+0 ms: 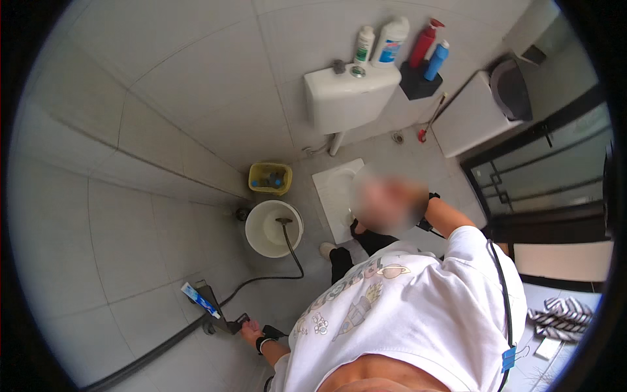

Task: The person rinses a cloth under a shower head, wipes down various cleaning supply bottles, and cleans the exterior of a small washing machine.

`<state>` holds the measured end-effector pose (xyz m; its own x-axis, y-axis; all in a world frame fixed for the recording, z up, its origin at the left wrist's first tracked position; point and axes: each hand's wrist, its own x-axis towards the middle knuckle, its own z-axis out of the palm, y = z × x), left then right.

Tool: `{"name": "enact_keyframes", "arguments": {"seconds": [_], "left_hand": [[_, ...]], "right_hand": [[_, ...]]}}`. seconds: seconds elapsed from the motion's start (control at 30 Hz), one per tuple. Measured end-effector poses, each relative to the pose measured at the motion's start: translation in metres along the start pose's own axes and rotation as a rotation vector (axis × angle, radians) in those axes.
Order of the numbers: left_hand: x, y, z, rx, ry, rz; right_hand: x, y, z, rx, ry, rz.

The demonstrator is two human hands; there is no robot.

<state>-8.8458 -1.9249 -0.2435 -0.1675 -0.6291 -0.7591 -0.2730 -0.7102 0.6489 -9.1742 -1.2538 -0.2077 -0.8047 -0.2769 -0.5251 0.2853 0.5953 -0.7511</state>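
At the lower left, my left hand (251, 331) has its fingers around the end of a dark handle (240, 322) on a wall-mounted shower faucet (215, 308). A blue and white toothpaste tube (201, 300) rests on top of that fixture. From it a dark hose (267, 278) curves across the floor to a shower head (283, 221) inside a white bucket (250, 240). My right hand (392, 201) is out over the white squat toilet (338, 191). A blur covers this hand, so its fingers and anything in them cannot be made out.
A yellow basket (270, 192) holding blue-capped items sits behind the bucket. Bottles (391, 44) stand on the white cistern (352, 105). More bottles (423, 46) stand on a dark corner shelf (419, 88). At the right are a lidded bin (470, 112) and a dark-framed door (543, 161).
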Motion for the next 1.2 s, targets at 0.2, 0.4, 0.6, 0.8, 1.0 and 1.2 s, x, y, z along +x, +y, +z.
{"name": "enact_keyframes", "arguments": {"seconds": [0.2,0.4,0.6,0.8,1.0,1.2], "left_hand": [[-0.015,-0.024,0.053,0.239,0.005,-0.146],[-0.067,-0.072,0.26,0.379,-0.703,0.043],[-0.228,-0.034,0.55,0.629,-1.013,0.863],[-0.376,-0.052,0.739,0.882,-1.079,1.556],[-0.316,-0.071,0.814,1.119,-0.903,1.751],[-0.299,-0.016,0.758,0.683,-1.049,1.149]], "right_hand": [[-0.054,-0.025,-0.027,0.325,0.257,0.002],[-0.06,-0.016,-0.08,0.483,0.353,-0.089],[-0.043,-0.018,-0.155,0.772,0.349,-0.232],[-0.024,-0.037,-0.23,1.025,0.293,-0.418],[-0.016,-0.134,-0.276,-0.429,0.663,-0.939],[0.065,-0.158,-0.25,0.056,0.593,-0.867]]}}
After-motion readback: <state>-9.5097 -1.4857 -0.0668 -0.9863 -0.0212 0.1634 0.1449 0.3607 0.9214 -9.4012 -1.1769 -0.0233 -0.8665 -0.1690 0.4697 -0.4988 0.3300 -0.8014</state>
